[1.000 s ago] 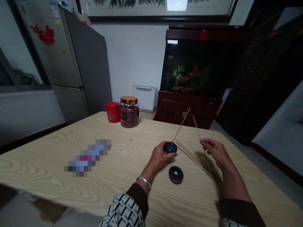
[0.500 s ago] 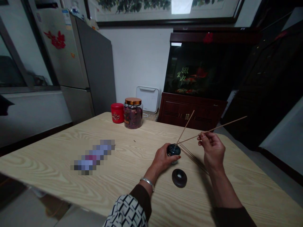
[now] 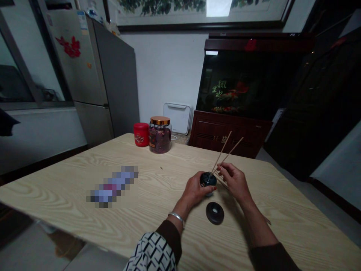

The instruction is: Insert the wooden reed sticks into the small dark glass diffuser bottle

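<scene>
My left hand (image 3: 195, 189) is wrapped around a small dark glass diffuser bottle (image 3: 208, 179) standing on the table. One thin reed stick (image 3: 224, 146) leans out of the bottle's mouth, tilted to the right. Just right of the mouth, my right hand (image 3: 234, 183) pinches a second reed stick (image 3: 234, 147) low down; its lower end is at the opening, and I cannot tell how deep it sits. More reed sticks (image 3: 222, 183) lie on the table, largely hidden under my right hand and forearm. A round dark cap (image 3: 214, 213) with a pale centre rests in front of the bottle.
On the wooden table (image 3: 158, 226) a red canister (image 3: 141, 134) and a copper-lidded jar (image 3: 160, 137) stand at the back. A blurred-out flat object (image 3: 114, 187) lies at the left. Beyond are a fridge (image 3: 115, 86), a white panel (image 3: 177, 118) and a fish tank (image 3: 239, 82).
My right hand has moved left towards the bottle, and its reed stick has swung from a low slant to a steeper one beside the first. My left hand still holds the bottle.
</scene>
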### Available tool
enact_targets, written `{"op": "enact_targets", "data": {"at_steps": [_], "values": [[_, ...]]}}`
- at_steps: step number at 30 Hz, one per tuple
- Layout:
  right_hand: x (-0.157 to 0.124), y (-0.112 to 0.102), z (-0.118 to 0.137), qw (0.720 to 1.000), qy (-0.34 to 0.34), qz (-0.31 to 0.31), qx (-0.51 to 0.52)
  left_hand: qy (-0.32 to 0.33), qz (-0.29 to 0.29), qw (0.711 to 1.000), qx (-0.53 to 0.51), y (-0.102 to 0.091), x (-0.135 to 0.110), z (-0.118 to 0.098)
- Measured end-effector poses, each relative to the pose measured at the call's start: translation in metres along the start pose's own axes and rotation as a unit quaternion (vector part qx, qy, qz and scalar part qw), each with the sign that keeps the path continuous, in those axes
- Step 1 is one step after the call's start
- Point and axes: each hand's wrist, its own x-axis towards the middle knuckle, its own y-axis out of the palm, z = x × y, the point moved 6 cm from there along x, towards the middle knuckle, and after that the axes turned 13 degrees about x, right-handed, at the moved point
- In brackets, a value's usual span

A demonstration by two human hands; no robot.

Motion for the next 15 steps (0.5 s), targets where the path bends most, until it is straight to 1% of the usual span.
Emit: {"op": "enact_targets", "data": {"at_steps": [2,4,5,6,8,10,11,13,15], "values": [[0.001,-0.019,-0.009,0.999,0.017,-0.011,-0.034,-0.003,0.002,1.0,-0.006,0.0,0.0,0.0],[0.002,-0.046,-0.018,0.991,0.024,-0.036,-0.127,-0.007,0.005,1.0,-0.01,-0.001,0.0,-0.001],[0.002,-0.059,-0.024,0.98,0.033,-0.035,-0.194,-0.009,0.006,1.0,-0.011,-0.001,0.0,-0.001],[0.0,-0.069,-0.032,0.963,0.052,-0.021,-0.262,-0.01,0.005,1.0,-0.012,-0.001,0.0,-0.002],[-0.004,-0.083,-0.05,0.919,0.109,0.026,-0.378,-0.01,0.004,1.0,-0.012,-0.001,0.0,-0.002],[-0.011,-0.087,-0.066,0.878,0.163,0.069,-0.445,-0.008,0.005,1.0,-0.011,-0.001,0.0,-0.003],[-0.013,-0.087,-0.071,0.864,0.179,0.082,-0.463,-0.007,0.006,1.0,-0.009,-0.001,0.0,-0.003],[-0.015,-0.082,-0.077,0.854,0.189,0.097,-0.475,-0.005,0.004,1.0,-0.004,-0.001,0.0,-0.003],[-0.015,-0.078,-0.081,0.858,0.192,0.102,-0.466,-0.002,0.003,1.0,0.001,-0.001,0.0,-0.003]]}}
